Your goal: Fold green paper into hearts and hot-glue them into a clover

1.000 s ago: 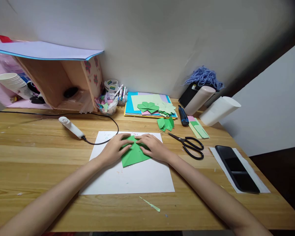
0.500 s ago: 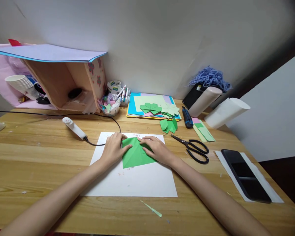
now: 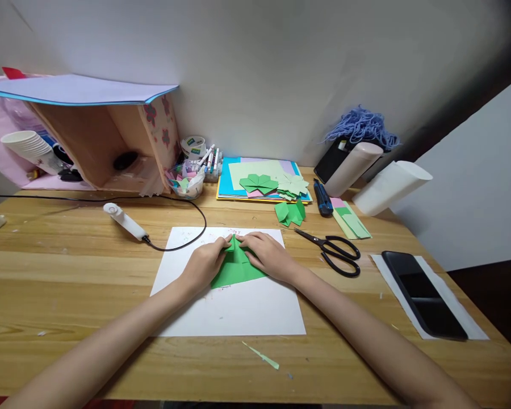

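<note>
A green sheet of paper (image 3: 237,271) lies over a larger white sheet (image 3: 238,318), with creases across it and its upper left corner turned inward. My left hand (image 3: 205,260) pinches that folded corner between thumb and fingers. On the other side, my right hand (image 3: 272,255) is closed on the paper's upper right edge, its fingertips close to the left ones near the top. Part of the green paper is hidden under both hands. Black-handled scissors (image 3: 332,249) lie to the right of my right hand.
Folded green paper pieces (image 3: 290,213) and a stack of coloured paper (image 3: 225,184) sit behind. A utility knife (image 3: 323,199) and a phone (image 3: 423,295) are on the right. A white corded tool (image 3: 125,221) lies left, before an open box (image 3: 159,142).
My left hand has moved inward and up, folding the green paper's upper left corner toward the middle. My right hand stays at the right edge. The view has shifted slightly.
</note>
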The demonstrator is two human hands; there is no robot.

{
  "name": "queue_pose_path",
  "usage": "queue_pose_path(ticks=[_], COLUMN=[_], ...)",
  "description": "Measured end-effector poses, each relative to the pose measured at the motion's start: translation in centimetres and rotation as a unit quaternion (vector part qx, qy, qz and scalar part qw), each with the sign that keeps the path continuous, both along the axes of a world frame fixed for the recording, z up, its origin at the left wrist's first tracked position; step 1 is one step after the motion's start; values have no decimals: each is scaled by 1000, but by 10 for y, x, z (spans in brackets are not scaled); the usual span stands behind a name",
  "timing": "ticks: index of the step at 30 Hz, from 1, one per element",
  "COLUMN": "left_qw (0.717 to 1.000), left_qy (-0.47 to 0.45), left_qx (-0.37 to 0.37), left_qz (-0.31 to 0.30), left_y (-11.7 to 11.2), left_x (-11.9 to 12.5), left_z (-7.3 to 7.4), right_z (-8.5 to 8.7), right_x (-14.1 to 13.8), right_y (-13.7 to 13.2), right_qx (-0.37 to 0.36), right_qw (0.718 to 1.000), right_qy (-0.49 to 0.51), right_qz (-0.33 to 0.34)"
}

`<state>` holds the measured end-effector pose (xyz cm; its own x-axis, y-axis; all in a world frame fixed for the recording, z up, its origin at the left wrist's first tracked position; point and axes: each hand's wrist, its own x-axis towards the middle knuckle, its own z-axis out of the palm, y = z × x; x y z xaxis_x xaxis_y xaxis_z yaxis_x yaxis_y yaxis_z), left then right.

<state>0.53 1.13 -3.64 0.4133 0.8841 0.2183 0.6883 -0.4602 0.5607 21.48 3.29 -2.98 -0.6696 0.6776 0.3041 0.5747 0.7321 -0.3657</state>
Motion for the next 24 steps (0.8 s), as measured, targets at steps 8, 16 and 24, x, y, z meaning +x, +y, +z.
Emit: queue_pose_path(ticks=[8,16,24], left_qw=[985,957,936], left_qy=[78,143,210], left_qx=[146,238,266], left_qz=[-48,-83,-93], left_y=[2,2,1], left_x=[2,6,10], left_z=[-4,-3,0], right_z=[0,-4,-6], right_x=[-3,-3,-2], right_y=[-2,-1,-1], right_qx=[19,-7,-12], right_qw=[999,1000,1000], right_qy=[-35,12,24], right_qz=[-6,-7,2])
